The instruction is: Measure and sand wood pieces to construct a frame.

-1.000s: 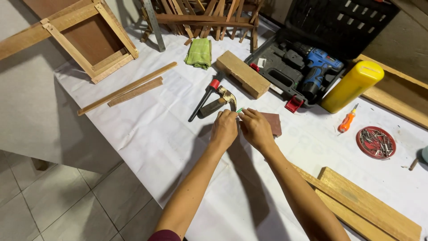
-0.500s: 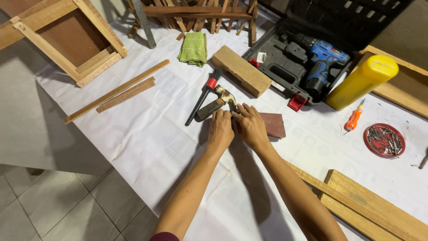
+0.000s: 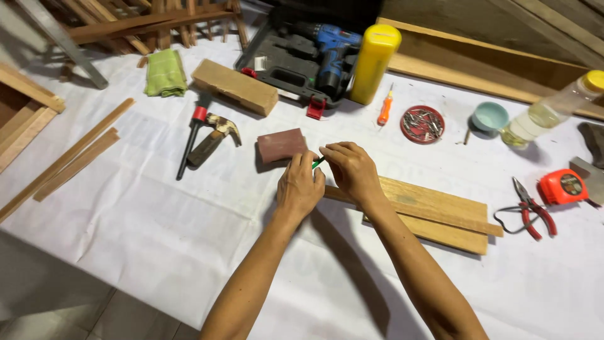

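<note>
- My left hand and right hand meet at the centre of the frame, fingers curled close together around a small green object pinched between them; only its tip shows, so I cannot tell what it is.
- Both hands are narrow, knuckles up, and they hover over the near end of a wooden plank that runs from the centre toward the right of the frame, with a thinner wooden strip lying across it.
- Just beyond my left fingers, a little up and left of centre, lies a dark reddish-brown sanding block, close to my fingertips; whether they touch it I cannot tell.
- Left of that block sits a claw hammer, and beside it a slim tool with a red collar and black handle.
- In the upper middle of the frame is an open black tool case holding a blue drill, with a yellow bottle standing beside it.
- A wooden block and a green cloth lie in the upper left.
- To the right of centre are a small orange screwdriver and a red dish of nails.
- At the far right edge lie red-handled pliers and an orange tape measure.
- Everything rests on a white table covering.
</note>
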